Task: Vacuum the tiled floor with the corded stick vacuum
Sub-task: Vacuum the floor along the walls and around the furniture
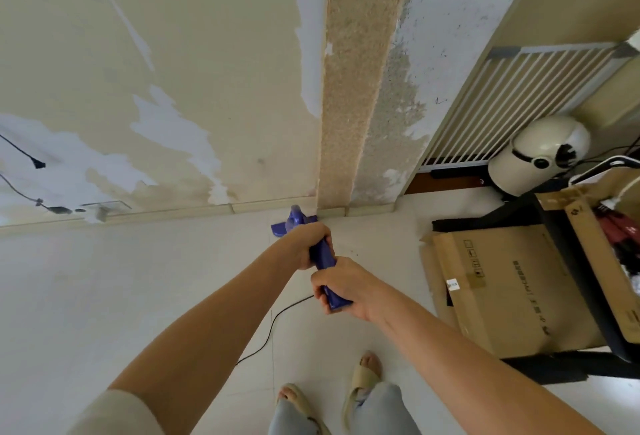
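A blue stick vacuum (325,259) stretches away from me over the pale tiled floor (156,278). Its floor head (294,223) sits against the baseboard, right by the wall's projecting column. My left hand (306,244) grips the body further down the stick. My right hand (341,284) grips the handle end closest to me. The black cord (273,322) leaves the handle and trails down to the left across the tiles, passing behind my left forearm.
Flattened cardboard boxes (512,289) and a dark frame crowd the right side. A white helmet (540,154) lies beyond them below a slatted gate (512,95). A wall socket with a plugged cable (59,208) is at far left. My sandalled feet (363,379) stand at the bottom.
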A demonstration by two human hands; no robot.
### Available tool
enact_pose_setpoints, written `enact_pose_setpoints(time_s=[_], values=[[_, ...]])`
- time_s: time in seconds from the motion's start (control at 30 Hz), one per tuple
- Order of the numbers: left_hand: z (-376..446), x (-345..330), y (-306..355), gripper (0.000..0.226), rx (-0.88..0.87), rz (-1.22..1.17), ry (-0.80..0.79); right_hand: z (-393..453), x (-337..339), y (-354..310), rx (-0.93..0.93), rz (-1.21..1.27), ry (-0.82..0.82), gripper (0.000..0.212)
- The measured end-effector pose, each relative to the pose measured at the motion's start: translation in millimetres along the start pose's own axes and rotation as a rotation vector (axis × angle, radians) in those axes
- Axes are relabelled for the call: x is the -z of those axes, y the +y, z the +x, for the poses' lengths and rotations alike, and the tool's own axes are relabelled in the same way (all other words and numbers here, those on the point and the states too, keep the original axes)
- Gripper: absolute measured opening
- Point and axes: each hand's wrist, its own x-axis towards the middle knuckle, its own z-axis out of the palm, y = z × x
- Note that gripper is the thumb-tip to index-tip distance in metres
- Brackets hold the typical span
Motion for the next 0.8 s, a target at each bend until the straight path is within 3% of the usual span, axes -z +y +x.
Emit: enact_pose_setpoints(time_s=[0.33,0.8], values=[[16,27,25,0.013,0.005,0.148,-0.025,37,-31,-10,-0.027,0.099,0.103,0.013],[15,46,37,0.014,0.037,0.058,-0.076,46,-45,-25,-0.049,0.082,0.088,0.019]])
